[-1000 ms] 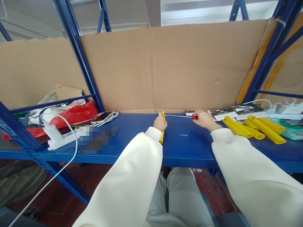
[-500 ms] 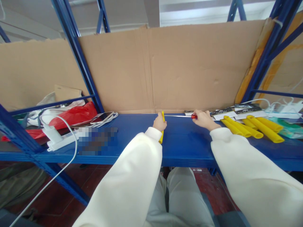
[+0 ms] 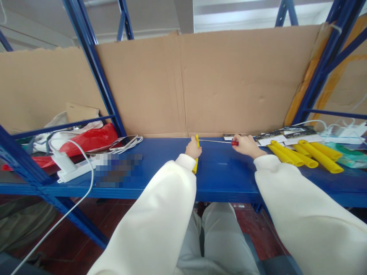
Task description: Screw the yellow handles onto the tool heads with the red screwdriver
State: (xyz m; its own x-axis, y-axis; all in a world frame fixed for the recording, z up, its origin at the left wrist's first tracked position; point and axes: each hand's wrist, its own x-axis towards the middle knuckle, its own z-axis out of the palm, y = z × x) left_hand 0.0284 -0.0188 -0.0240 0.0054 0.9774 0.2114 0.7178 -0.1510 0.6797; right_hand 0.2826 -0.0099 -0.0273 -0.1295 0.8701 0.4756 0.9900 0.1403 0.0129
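My left hand [image 3: 193, 148] is closed around a narrow yellow piece [image 3: 195, 166], held on end over the blue shelf; it looks like the yellow tubes at the right, though my fingers cover its middle. My right hand [image 3: 246, 145] grips the red handle of a screwdriver [image 3: 215, 141]. Its long thin metal shaft points left, and the far end meets or nearly meets the yellow piece beside my left fingers. Whether the tip touches it, I cannot tell.
Several yellow tubes [image 3: 321, 156] lie right of my right hand, before black-and-white packets [image 3: 303, 134]. Cardboard [image 3: 229, 84] walls the back of the blue shelf [image 3: 163, 172]. At left are a white power strip [image 3: 75, 172], a phone [image 3: 124, 142] and a red bag [image 3: 99, 138].
The screwdriver's handle end has dipped very slightly, so the shaft slopes a little more down to the right. My left hand and the yellow piece stay in place.
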